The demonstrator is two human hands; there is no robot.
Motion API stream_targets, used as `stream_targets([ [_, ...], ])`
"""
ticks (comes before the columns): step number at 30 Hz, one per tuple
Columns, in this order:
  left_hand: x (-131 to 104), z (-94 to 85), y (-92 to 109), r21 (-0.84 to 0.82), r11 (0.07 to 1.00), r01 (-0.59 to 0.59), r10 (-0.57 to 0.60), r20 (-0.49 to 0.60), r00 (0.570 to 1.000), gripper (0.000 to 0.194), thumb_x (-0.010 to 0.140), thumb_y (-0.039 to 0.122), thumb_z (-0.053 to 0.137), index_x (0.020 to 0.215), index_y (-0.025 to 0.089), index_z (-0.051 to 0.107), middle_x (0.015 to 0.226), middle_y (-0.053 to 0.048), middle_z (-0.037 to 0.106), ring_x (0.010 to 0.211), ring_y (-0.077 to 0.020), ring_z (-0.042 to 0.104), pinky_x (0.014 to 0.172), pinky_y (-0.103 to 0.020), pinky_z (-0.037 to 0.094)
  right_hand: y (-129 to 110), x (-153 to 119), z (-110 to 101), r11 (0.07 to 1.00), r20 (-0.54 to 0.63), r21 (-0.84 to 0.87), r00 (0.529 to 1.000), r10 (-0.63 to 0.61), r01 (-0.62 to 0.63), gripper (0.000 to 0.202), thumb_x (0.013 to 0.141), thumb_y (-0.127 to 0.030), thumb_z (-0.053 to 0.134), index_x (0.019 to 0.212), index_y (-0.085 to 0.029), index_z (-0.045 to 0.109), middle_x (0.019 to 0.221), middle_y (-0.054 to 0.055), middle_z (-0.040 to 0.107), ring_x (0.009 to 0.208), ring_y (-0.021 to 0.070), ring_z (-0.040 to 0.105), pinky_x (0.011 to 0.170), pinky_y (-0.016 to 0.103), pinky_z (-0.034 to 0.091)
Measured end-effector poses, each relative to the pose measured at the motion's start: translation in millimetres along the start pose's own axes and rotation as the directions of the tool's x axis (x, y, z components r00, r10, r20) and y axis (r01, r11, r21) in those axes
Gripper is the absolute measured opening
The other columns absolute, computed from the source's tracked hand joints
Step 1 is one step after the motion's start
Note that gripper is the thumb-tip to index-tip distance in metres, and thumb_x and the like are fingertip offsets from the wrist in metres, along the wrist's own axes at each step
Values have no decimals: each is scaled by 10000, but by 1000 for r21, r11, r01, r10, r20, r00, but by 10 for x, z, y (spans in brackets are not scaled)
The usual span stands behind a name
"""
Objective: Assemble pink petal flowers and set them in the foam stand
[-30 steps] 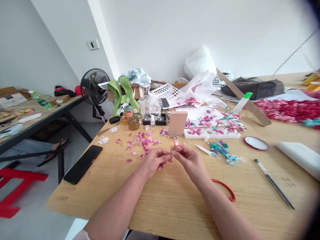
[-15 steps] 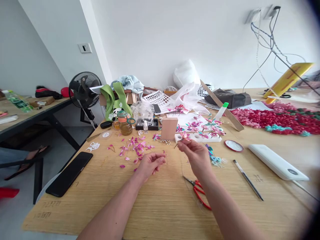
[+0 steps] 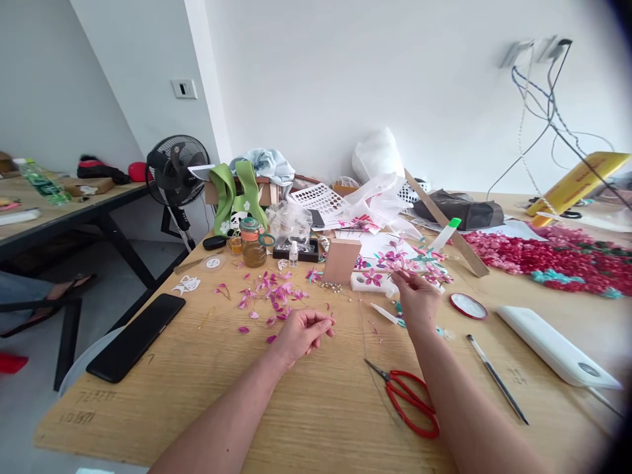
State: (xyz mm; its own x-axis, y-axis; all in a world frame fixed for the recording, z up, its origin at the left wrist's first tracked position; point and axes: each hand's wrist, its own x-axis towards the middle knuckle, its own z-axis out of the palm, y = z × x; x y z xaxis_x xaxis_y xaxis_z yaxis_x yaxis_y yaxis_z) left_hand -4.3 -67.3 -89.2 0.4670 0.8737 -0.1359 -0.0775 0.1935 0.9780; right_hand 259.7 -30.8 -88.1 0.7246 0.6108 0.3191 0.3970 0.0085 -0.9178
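Observation:
My left hand (image 3: 305, 334) hovers over the table with thumb and fingers pinched together; whatever is between the fingertips is too small to make out. Loose pink petals (image 3: 276, 289) are scattered just beyond it. Farther right, my right hand (image 3: 419, 297) reaches to a white foam block (image 3: 363, 283) where pink flowers (image 3: 392, 260) stand. Its fingers are closed at a pink flower's stem, partly hidden among the other blooms. Red-handled scissors (image 3: 407, 398) lie beside my right forearm. A white-nozzled tube (image 3: 384, 313) lies left of my right hand.
A wooden block (image 3: 342, 261) stands beside the foam. A glass jar (image 3: 253, 243), a small bottle (image 3: 293, 254) and a green bag (image 3: 236, 201) are at the back. A black phone (image 3: 135, 337) lies left; a pen (image 3: 498, 378), round lid (image 3: 468, 306) and white power bank (image 3: 548, 345) lie right.
My right hand has moved right and away from me, carrying the pink flower to the foam block. The left hand keeps its pinch. The view has shifted slightly, showing more of the scissors.

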Motion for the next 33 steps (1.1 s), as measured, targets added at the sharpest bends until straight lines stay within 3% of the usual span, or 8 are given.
stream_targets([
  [7, -4, 8, -10, 4, 999, 44, -44, 17, 999, 321, 710, 429, 668, 809, 123, 679, 706, -38, 653, 410, -34, 413, 323, -149, 242, 238, 55, -31, 987, -53, -150, 996, -66, 58, 298, 648, -454, 674, 726, -173, 739, 517, -27, 460, 552, 157, 417, 558, 301, 326],
  [17, 9, -1, -25, 0, 995, 96, -96, 30, 995, 320, 721, 428, 661, 810, 120, 671, 714, -36, 646, 417, -32, 407, 330, -152, 240, 396, 79, -9, 954, -73, -264, 984, -164, 140, 318, 674, -476, 657, 714, -175, 749, 576, -5, 496, 667, 200, 437, 727, 371, 334],
  [33, 37, -19, -98, -85, 985, 153, -148, 53, 988, 356, 718, 444, 663, 815, 102, 668, 709, -36, 653, 409, -23, 402, 330, -155, 230, 536, 96, 86, 929, -91, -332, 975, -202, 161, 375, 734, -523, 592, 618, -179, 686, 611, 21, 541, 692, 199, 466, 742, 371, 320],
])
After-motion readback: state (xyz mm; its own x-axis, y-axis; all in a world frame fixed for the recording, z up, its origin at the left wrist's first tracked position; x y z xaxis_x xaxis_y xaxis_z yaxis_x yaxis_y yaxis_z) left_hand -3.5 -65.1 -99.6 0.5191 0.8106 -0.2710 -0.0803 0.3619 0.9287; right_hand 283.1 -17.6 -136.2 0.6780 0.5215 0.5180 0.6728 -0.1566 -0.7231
